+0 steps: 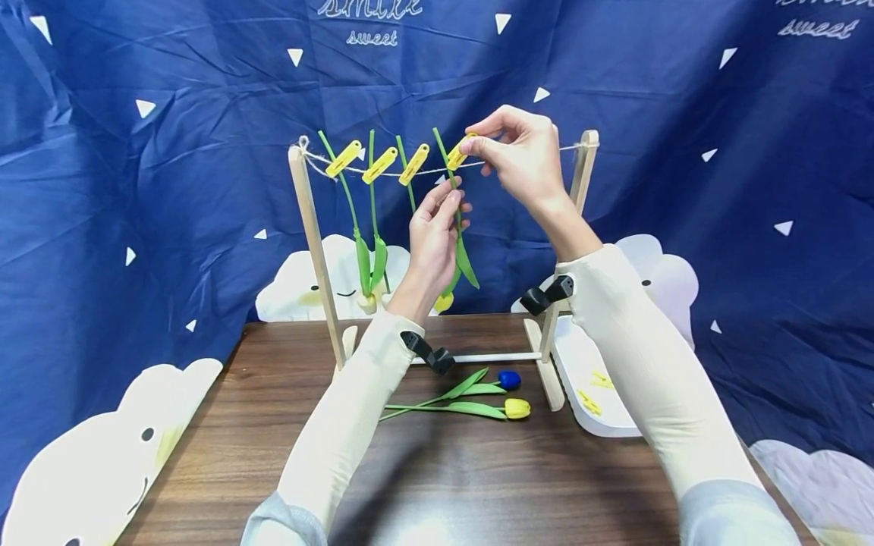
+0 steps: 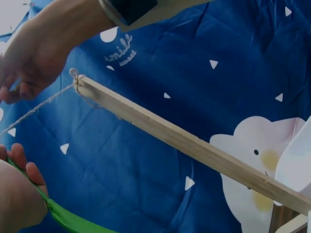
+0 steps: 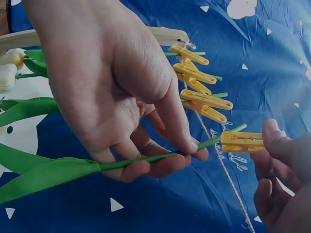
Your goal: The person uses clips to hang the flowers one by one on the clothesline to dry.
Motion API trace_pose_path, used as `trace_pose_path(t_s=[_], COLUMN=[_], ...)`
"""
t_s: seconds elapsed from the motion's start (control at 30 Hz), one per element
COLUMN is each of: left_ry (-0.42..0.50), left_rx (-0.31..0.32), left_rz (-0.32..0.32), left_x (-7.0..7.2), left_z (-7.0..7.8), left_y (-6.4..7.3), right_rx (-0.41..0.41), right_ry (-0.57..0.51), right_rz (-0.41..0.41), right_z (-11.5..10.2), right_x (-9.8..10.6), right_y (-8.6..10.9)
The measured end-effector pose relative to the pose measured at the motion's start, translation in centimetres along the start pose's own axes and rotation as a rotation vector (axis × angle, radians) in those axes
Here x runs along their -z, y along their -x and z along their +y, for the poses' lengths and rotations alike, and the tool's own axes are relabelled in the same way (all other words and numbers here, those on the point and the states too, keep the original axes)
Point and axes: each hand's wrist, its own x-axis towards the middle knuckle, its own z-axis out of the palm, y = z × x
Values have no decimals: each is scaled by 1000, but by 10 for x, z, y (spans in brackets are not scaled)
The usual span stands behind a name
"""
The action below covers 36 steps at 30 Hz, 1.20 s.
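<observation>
My left hand [image 1: 434,235] pinches the green stem [image 3: 160,156] of an artificial tulip, its leaf [image 1: 466,263] hanging below the fingers. Between thumb and fingers, my right hand [image 1: 526,152] holds a yellow clothespin [image 3: 241,141] by its handle end. The clothespin's nose is right at the stem, close to the twine [image 1: 389,174], and the stem's tip pokes up past it. To the left, three more yellow clothespins, among them one clothespin [image 1: 414,164], hold tulip stems on the twine, blooms downward. In the left wrist view, the stem crosses the left fingers [image 2: 35,174].
Wooden posts [image 1: 317,258] carry the twine at both ends. On the brown table [image 1: 273,425] lie a blue tulip [image 1: 508,380] and a yellow tulip [image 1: 517,409]. A white tray [image 1: 608,434] with several yellow clothespins [image 1: 589,403] stands at the right, partly behind my right sleeve.
</observation>
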Motion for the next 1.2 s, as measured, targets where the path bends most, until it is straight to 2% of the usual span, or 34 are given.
trace_pose_path(t_s=[0.33,0.57,0.87,1.07,1.2], left_ry=[-22,-28,-80,-117,-183], left_rx=[7,20,34,39,28], left_rz=[52,81,96,70,48], left_x=[1,2,6,9,12], left_z=[-3,-2,-1,1,4], left_y=[-1,-2,-2,1,5], right_rx=[-153,-239,-191,-137,-103], right_ry=[-43,-75,-50,21,15], right_rz=[-39,-113,-157,-91,-43], right_z=[10,15,21,22,24], right_x=[-9,-8,-7,-1,6], right_y=[0,3,11,25,37])
